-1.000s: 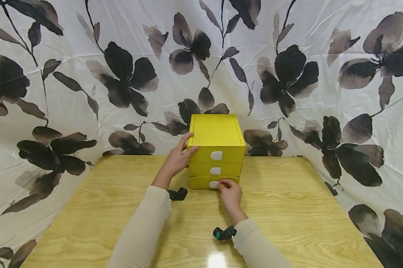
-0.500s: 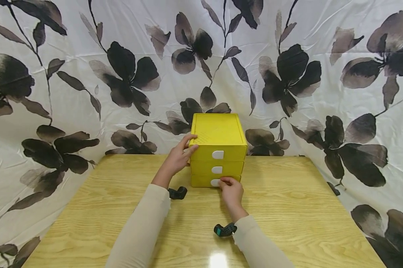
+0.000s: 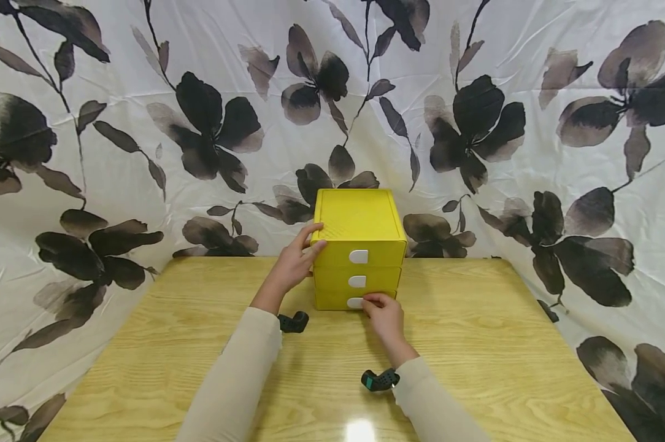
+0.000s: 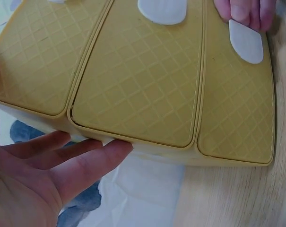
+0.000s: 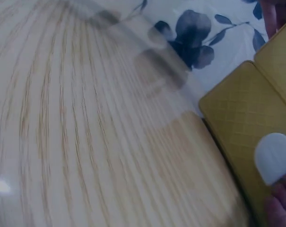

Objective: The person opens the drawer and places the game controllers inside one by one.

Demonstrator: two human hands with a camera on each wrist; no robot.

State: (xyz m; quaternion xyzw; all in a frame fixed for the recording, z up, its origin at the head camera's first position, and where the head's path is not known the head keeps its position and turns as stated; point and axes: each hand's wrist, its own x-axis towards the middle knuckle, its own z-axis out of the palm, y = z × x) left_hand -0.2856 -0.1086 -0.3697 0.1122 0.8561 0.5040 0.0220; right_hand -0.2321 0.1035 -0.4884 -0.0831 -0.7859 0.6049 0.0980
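Note:
A yellow box [image 3: 359, 222] with three drawers stands at the back middle of the wooden table [image 3: 476, 344]. Each drawer front carries a white handle. My left hand [image 3: 296, 261] rests against the box's upper left corner, thumb on the top edge. Its fingers [image 4: 81, 163] lie straight along the box's side [image 4: 147, 90]. My right hand [image 3: 384, 314] is at the bottom drawer [image 3: 335, 299]. Its fingertips [image 4: 244, 10] curl onto the right end of that drawer's white handle [image 3: 355, 302] [image 4: 247, 42] [image 5: 274, 157]. All three drawers look closed.
A white cloth with dark flowers [image 3: 476, 123] hangs behind and on both sides of the table. The box stands close to the back edge. Bare wood [image 5: 86, 142] lies in front of the box and to its left and right.
My right forearm has shifted slightly to the right while its fingers stay at the bottom handle. The left hand and the box have not visibly moved.

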